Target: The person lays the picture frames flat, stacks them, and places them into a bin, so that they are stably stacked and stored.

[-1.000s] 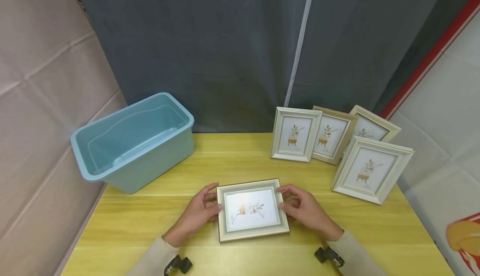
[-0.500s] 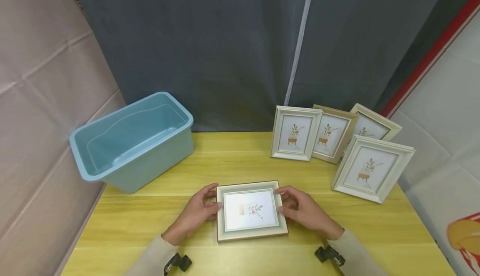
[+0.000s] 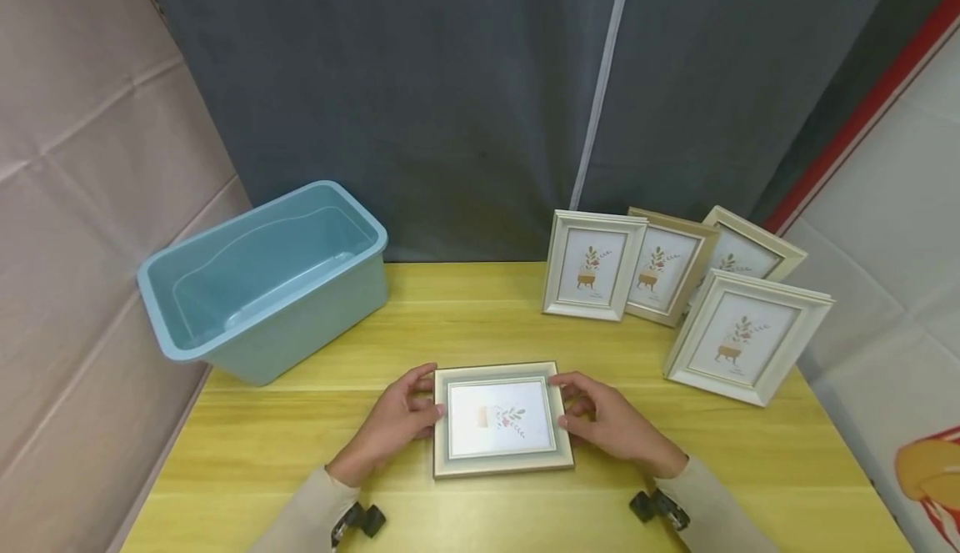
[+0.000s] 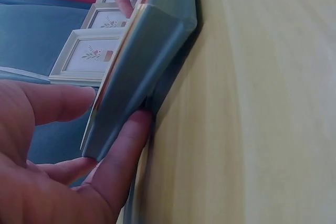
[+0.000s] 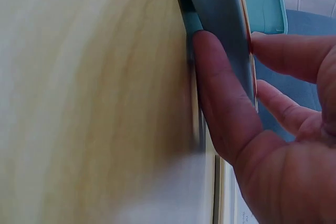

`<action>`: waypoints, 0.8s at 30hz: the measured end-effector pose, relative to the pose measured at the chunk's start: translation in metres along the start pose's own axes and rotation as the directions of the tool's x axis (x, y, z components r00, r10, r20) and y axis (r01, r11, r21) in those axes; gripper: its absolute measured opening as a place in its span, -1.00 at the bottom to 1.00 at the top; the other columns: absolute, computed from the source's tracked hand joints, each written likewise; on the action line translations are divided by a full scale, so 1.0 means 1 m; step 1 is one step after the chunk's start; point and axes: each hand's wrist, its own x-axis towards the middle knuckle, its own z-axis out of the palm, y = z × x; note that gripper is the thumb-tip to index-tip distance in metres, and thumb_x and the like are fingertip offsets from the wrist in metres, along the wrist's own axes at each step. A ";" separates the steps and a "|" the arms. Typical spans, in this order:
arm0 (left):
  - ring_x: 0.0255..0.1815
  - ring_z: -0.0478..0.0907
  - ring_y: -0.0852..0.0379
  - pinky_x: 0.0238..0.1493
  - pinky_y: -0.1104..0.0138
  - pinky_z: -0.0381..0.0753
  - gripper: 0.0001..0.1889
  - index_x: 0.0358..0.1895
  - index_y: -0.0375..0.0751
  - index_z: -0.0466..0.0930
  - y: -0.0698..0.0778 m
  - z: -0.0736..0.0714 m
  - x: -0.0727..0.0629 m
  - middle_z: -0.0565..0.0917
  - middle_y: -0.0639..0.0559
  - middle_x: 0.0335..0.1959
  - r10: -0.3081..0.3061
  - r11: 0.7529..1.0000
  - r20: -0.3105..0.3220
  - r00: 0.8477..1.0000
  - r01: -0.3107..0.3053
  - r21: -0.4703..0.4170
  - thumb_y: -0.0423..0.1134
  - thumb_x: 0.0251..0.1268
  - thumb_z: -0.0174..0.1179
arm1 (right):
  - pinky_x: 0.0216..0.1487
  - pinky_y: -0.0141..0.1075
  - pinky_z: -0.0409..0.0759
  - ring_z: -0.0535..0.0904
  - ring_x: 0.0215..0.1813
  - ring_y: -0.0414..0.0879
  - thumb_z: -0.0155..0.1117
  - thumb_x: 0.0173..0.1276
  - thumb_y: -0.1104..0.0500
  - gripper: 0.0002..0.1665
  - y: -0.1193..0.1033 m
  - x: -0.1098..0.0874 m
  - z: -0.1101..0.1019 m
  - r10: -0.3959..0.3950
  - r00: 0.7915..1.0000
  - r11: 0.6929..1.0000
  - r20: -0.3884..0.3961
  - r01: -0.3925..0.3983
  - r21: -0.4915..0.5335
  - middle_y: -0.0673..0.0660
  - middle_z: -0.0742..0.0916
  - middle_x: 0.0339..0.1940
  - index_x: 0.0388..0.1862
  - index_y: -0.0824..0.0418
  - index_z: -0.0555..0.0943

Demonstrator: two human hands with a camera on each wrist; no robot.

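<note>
A frame gripped at both ends

The frame is just above the near middle of the table, tilted, its picture sideways; whether any edge touches the wood I cannot tell. The left hand and right hand are well apart, each pinching one short side, thumb over the front rim, fingers at the edge and behind.

It should handle as stiff and fairly light. The pane throws glare, so it is probably smooth, slippery and breakable or easily smudged; the rims, where the hands are, look the better hold.

Counted: five frames in all. One is held; four stand to the right: a white frame, a tan frame partly behind it, a back frame and a front frame overlapping that. There is one tub, blue, at the far left.
</note>
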 end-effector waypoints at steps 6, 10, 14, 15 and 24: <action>0.03 0.67 -0.02 -0.08 0.13 0.83 -0.20 0.64 -0.12 0.26 0.001 0.002 0.003 0.49 -0.29 0.40 -0.006 0.998 -0.054 0.999 0.009 0.057 -0.40 0.38 0.39 | -0.07 -0.31 0.75 0.69 -0.02 -0.06 0.42 0.48 0.20 -0.29 -0.002 -0.001 0.000 -0.026 0.999 0.995 -0.027 0.023 -0.097 0.23 0.65 0.12 0.56 0.15 0.43; 0.02 0.65 0.00 -0.10 0.16 0.83 -0.21 0.61 -0.10 0.32 0.001 0.003 0.006 0.51 -0.23 0.40 -0.002 0.996 -0.092 0.996 0.010 0.083 -0.41 0.34 0.42 | -0.06 -0.34 0.70 0.69 -0.06 -0.13 0.46 0.43 0.20 -0.23 -0.004 -0.001 0.000 -0.030 0.998 0.987 -0.055 0.020 -0.162 0.18 0.69 0.10 0.56 0.17 0.43; 0.00 0.65 0.01 -0.12 0.18 0.83 -0.24 0.58 -0.12 0.37 -0.001 0.003 0.007 0.54 -0.21 0.37 0.007 0.994 -0.124 0.992 0.006 0.106 -0.41 0.33 0.42 | -0.12 -0.35 0.71 0.69 -0.10 -0.17 0.49 0.40 0.22 -0.24 -0.004 -0.001 -0.001 -0.013 0.999 0.988 -0.053 0.005 -0.158 0.22 0.68 0.11 0.53 0.22 0.45; -0.01 0.65 0.01 -0.13 0.19 0.83 -0.25 0.58 -0.12 0.39 -0.001 0.003 0.007 0.54 -0.21 0.36 0.008 0.994 -0.130 0.992 0.006 0.110 -0.42 0.34 0.42 | -0.12 -0.35 0.71 0.69 -0.10 -0.17 0.49 0.40 0.22 -0.26 -0.004 -0.001 -0.001 -0.016 0.999 0.988 -0.049 0.008 -0.157 0.23 0.68 0.11 0.51 0.24 0.46; 0.01 0.66 0.01 -0.13 0.19 0.84 -0.28 0.55 -0.11 0.42 -0.001 0.004 0.006 0.55 -0.19 0.36 0.002 0.993 -0.145 0.989 0.016 0.118 -0.45 0.34 0.41 | -0.11 -0.34 0.72 0.70 -0.07 -0.13 0.49 0.42 0.16 -0.33 -0.005 -0.002 -0.005 0.005 1.000 0.993 -0.029 -0.008 -0.120 0.26 0.68 0.13 0.45 0.24 0.50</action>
